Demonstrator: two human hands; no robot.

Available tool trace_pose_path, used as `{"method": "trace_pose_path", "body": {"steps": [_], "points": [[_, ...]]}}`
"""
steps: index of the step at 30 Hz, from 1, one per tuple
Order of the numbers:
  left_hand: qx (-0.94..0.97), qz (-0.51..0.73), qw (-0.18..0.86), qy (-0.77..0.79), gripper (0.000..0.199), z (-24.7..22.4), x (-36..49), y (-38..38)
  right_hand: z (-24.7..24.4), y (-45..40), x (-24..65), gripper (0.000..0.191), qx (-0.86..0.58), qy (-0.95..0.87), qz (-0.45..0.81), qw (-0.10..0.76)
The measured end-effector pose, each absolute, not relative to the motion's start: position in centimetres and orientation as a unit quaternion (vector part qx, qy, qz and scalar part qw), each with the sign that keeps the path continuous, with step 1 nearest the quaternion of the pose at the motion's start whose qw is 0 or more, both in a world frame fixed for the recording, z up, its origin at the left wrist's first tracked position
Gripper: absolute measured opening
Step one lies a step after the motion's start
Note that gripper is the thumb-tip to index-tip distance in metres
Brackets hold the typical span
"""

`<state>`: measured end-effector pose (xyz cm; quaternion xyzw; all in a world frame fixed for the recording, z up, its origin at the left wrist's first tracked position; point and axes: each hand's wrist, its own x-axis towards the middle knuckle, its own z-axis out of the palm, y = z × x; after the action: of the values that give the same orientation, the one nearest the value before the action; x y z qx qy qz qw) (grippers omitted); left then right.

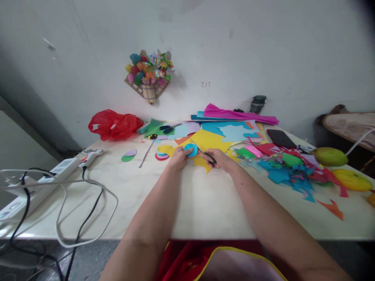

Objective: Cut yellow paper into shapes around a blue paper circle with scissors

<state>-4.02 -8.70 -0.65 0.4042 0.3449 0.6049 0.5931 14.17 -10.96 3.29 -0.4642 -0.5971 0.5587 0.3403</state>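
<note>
My left hand [179, 158] pinches a blue paper circle [192, 150] against a large yellow sheet of paper [212, 139] with ragged edges. In my right hand [221, 159] is a pair of scissors [210, 157] with dark handles. Its blades point up and left, beside the blue circle and over the yellow sheet. Just left of my left hand lies a small pile of coloured paper circles [161, 156], partly covered by yellow paper. Farther left, a lilac circle [131, 152] overlaps a green circle [127, 159] on the white table [205, 207].
A power strip [63, 166] and loose cables [101, 187] occupy the left side. Behind are a red plastic bag [115, 125], second scissors [167, 128] and coloured sheets [234, 113]. Paper scraps [293, 171], a phone [280, 138] and yellow-green fruit [331, 156] lie right.
</note>
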Motion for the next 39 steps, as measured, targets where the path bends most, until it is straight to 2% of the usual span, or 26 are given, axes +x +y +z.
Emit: {"method": "trace_pose_path", "body": {"steps": [12, 23, 39], "points": [[0.391, 0.61, 0.598, 0.343, 0.028, -0.8, -4.0, -8.6, 3.1, -10.7, 14.3, 0.032, -0.449, -0.59, 0.577, 0.344], [0.397, 0.604, 0.603, 0.338, 0.034, -0.7, -4.2, -8.7, 2.0, -9.8, 14.4, 0.034, -0.457, -0.606, 0.555, 0.34], [0.371, 0.612, 0.617, 0.327, 0.028, -0.6, -4.5, -8.9, 2.1, -9.9, 14.7, 0.035, -0.442, -0.628, 0.544, 0.339]]}}
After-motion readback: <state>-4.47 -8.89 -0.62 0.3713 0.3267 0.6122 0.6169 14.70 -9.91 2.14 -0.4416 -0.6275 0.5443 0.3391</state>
